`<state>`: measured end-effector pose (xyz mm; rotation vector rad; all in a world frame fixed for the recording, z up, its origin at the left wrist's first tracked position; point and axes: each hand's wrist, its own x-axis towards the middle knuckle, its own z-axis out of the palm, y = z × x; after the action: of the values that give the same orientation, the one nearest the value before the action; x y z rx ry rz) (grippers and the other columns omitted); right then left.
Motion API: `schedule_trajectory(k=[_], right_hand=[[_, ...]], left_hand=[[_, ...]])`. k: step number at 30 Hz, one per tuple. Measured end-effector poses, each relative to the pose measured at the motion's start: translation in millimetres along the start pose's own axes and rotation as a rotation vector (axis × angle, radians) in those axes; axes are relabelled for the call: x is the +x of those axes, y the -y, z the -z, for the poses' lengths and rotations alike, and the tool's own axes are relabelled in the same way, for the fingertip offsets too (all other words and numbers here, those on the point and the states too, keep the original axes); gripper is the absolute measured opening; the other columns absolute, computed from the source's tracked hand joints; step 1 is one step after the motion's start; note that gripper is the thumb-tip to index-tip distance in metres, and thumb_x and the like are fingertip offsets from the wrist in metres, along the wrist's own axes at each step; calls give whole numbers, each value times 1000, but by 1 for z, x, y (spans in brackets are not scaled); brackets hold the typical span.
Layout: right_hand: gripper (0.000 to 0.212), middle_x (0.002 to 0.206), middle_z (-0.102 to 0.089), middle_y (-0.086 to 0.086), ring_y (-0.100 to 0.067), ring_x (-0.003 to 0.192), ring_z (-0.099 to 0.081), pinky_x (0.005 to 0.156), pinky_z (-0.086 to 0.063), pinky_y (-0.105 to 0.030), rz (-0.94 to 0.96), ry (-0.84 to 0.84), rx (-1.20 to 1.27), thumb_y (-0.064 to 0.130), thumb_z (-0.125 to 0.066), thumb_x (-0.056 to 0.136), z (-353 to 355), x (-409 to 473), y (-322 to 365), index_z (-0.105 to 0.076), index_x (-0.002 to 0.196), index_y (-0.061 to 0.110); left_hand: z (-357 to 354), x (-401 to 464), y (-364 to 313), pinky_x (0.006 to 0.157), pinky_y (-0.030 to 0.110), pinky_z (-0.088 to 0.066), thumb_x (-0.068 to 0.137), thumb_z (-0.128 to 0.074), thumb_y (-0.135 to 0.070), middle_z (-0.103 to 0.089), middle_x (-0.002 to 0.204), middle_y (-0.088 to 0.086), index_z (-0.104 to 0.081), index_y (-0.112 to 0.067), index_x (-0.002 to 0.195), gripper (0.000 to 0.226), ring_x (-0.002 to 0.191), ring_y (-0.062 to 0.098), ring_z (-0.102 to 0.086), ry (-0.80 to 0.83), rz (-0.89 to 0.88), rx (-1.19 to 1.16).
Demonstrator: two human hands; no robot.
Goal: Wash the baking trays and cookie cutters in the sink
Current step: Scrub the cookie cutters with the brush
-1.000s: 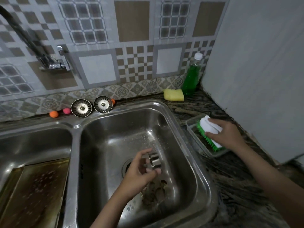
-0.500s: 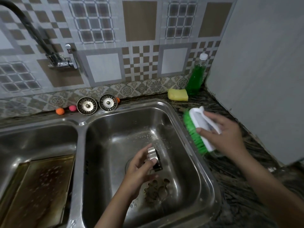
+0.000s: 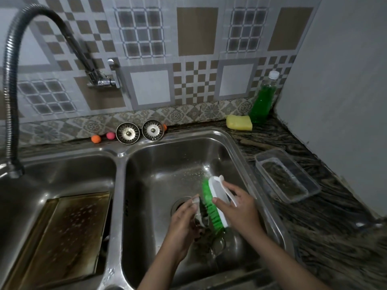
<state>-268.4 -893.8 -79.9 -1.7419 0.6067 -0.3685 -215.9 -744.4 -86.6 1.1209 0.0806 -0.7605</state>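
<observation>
A wall of grey, white and brown patterned tiles point(image 3: 196, 59) fills the upper part of the frame, and a plain grey wall stands at the right. Below it a dark veined counter point(image 3: 314, 216) carries a steel double sink point(image 3: 117, 185). A flexible grey faucet hose point(image 3: 12, 80) curves down at the upper left, above the left basin. In the left basin, at the lower left of the frame, a stained, browned baking tray point(image 3: 62, 233) leans tilted.

In the right basin, at the lower centre, the left hand point(image 3: 184, 227) grips a small metal cookie cutter point(image 3: 199, 214) with curled fingers. More cutters point(image 3: 209, 241) lie on the basin floor under the hands, but they are blurred. The right hand point(image 3: 238, 208) clenches a white scrub brush point(image 3: 215, 199), and its green bristles touch the held cutter.

On the counter at the right lies a clear plastic container point(image 3: 287, 174). In the upper right corner stands a bottle point(image 3: 263, 99) of green liquid with a white cap; no label can be read on it. A yellow sponge point(image 3: 238, 122) lies just beside it. Behind the sink two metal strainers point(image 3: 127, 132) lean on the wall, near small orange and pink balls point(image 3: 103, 137).
</observation>
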Motion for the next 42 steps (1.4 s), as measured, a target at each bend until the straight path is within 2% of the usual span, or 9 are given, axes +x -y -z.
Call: schedule_trajectory(k=[6, 11, 15, 17, 20, 25, 28, 35, 42], right_hand=[[54, 110, -71, -7, -22, 101, -68, 87, -56, -45, 34, 43, 220, 20, -84, 67, -15, -24, 8, -65, 117, 27], [51, 116, -66, 15, -9, 109, -62, 90, -55, -38, 80, -64, 33, 25, -82, 70, -14, -23, -4, -63, 114, 41], [55, 113, -60, 12, -11, 98, -63, 63, -53, -12, 52, -62, -82, 23, -81, 73, 4, -6, 6, -59, 122, 32], [53, 110, -66, 5, -12, 91, -68, 62, -55, -17, 35, -15, 32, 18, -80, 73, 13, 4, 13, -60, 121, 27], [51, 111, -69, 0, -13, 94, -70, 72, -59, -30, 16, 161, 88, 14, -83, 70, 13, 10, 17, -65, 116, 26], [46, 113, -70, -4, -22, 102, -68, 84, -57, -39, -41, 178, 237, 10, -83, 69, -10, -8, 1, -69, 109, 26], [43, 107, -72, -8, -24, 95, -70, 83, -57, -44, -138, 56, 378, 5, -77, 73, -23, -19, 1, -67, 112, 22], [42, 105, -72, -8, -25, 94, -70, 84, -57, -48, -152, -56, 412, 9, -79, 73, -30, -27, 1, -67, 110, 25], [43, 101, -74, -5, -19, 92, -71, 76, -58, -33, 1, 78, 242, 5, -78, 73, -27, -15, 6, -67, 112, 20]], left_hand=[[-13, 2, -3, 83, 43, -52, 95, -44, -17, -69, 106, 19, -67, -10, 109, 28, 94, 32, -66, -9, 3, -58], [-7, -1, 4, 83, 43, -53, 97, -39, -15, -67, 114, 18, -63, -10, 118, 33, 105, 34, -64, 32, 28, -79], [13, 0, -1, 80, 30, -54, 90, -52, -3, -73, 99, 7, -65, -8, 118, 30, 89, 11, -68, -3, -52, 191], [22, 1, -3, 73, 16, -53, 83, -62, 6, -71, 96, 1, -60, -4, 122, 40, 82, -2, -67, 56, -98, 390], [31, 6, -8, 73, 20, -54, 68, -73, 1, -70, 102, 6, -55, -3, 127, 62, 85, 4, -67, 104, -128, 445], [26, 6, -16, 69, 25, -55, 73, -74, 4, -72, 82, 1, -57, -16, 113, 48, 75, 9, -68, -101, -236, 189], [18, 2, -4, 77, 36, -53, 77, -71, -9, -72, 94, 5, -59, -20, 113, 40, 85, 18, -68, -148, -254, 100], [15, -8, 2, 79, 36, -57, 81, -67, -24, -71, 103, 0, -59, -34, 121, 42, 96, 20, -68, -113, -269, 140], [1, -10, 4, 68, 36, -57, 94, -51, -20, -69, 113, 10, -60, -22, 120, 27, 98, 28, -67, -101, -103, -145]])
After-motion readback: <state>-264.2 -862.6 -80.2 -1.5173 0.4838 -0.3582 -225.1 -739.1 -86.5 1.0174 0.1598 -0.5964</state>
